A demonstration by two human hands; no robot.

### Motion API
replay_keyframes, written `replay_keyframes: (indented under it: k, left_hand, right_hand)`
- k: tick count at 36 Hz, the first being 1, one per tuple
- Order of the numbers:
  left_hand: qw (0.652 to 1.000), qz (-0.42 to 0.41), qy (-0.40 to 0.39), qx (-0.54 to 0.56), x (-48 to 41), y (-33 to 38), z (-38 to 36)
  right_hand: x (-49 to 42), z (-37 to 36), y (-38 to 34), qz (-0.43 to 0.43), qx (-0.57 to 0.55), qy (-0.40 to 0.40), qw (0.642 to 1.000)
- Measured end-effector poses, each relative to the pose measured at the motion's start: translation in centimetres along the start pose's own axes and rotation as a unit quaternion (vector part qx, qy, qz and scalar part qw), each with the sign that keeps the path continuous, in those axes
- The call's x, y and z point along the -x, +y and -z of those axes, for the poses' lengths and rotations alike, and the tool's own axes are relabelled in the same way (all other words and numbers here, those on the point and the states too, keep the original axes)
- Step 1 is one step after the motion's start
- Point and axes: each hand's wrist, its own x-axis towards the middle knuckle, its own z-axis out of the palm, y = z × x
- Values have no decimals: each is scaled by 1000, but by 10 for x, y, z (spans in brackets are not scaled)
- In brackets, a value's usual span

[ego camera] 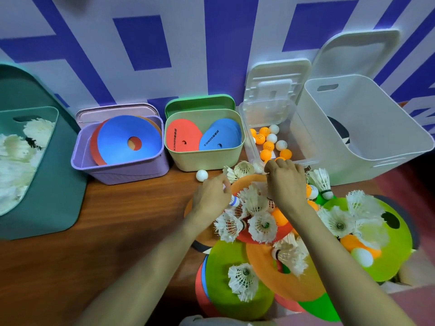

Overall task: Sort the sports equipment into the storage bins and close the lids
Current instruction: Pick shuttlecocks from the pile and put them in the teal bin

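My left hand (pixel 211 194) grips a shuttlecock (pixel 234 201); I cannot tell what my curled right hand (pixel 286 182) holds. The clear bin (pixel 300 149) holds ping-pong balls (pixel 268 145), the teal bin (pixel 58 175) holds shuttlecocks (pixel 21 156), and 2 bins, the purple bin (pixel 122 171) and the green bin (pixel 207 160), hold discs (pixel 127 137).

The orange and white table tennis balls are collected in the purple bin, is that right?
Not quite. The head view shows the table tennis balls collected in the clear bin. The purple bin holds flat ring markers.

Left hand (pixel 211 196) gripping shuttlecock (pixel 234 201) (blue-banded cork), right hand (pixel 286 182) near clear bin (pixel 246 130)
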Motion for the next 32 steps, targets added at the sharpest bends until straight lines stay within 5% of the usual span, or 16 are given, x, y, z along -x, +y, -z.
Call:
replay_keyframes:
  k: [5, 15, 25, 32]
  left_hand:
    - [998, -26, -3, -50, 4, 0, -8]
    - [993, -37, 16, -109, 6, 0, -10]
    - [996, -42, -38, -72, 9, -10, -17]
    - [999, -22, -22, -31, 8, -19, -8]
  right_hand:
    - [10, -6, 5, -33, 19, -77, 996]
    - [25, -10, 17, 0, -16, -15, 1000]
    - [21, -15, 13, -14, -12, -143, 989]
    - [20, -8, -1, -17, -20, -116, 993]
